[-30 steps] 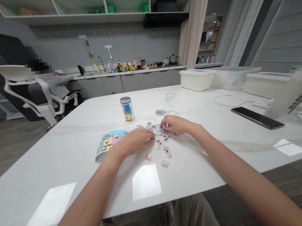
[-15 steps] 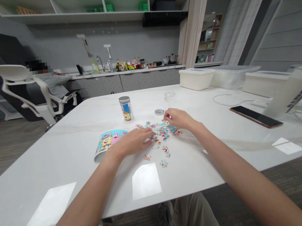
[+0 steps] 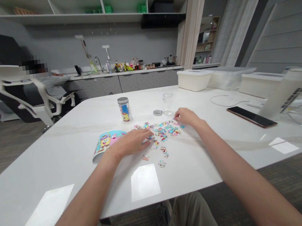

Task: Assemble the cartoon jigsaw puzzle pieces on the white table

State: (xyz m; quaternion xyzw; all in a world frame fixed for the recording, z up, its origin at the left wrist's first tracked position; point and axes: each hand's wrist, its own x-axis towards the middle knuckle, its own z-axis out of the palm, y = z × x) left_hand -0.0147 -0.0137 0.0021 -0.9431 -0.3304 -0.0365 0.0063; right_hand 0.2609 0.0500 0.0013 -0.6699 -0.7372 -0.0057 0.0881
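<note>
White table (image 3: 58, 147), puzzle pieces (image 3: 167, 130) scattered on it, your left hand (image 3: 134, 141) at their left edge, right hand (image 3: 187, 117) by the right edge, tbh can't tell if either's gripping any

You have one left hand (image 3: 134, 141), one right hand (image 3: 187, 117), one cartoon picture sheet (image 3: 109, 139), one printed jar (image 3: 125, 111), one clear jar (image 3: 168, 104), two metal jar lids (image 3: 157, 113), one smartphone (image 3: 251, 117), three storage boxes (image 3: 194, 81), one swivel office chair (image 3: 39, 100) and one seated person (image 3: 54, 86); your jigsaw puzzle pieces (image 3: 163, 137) are several dozen at a guess, overlapping too much for you to count exactly
</note>
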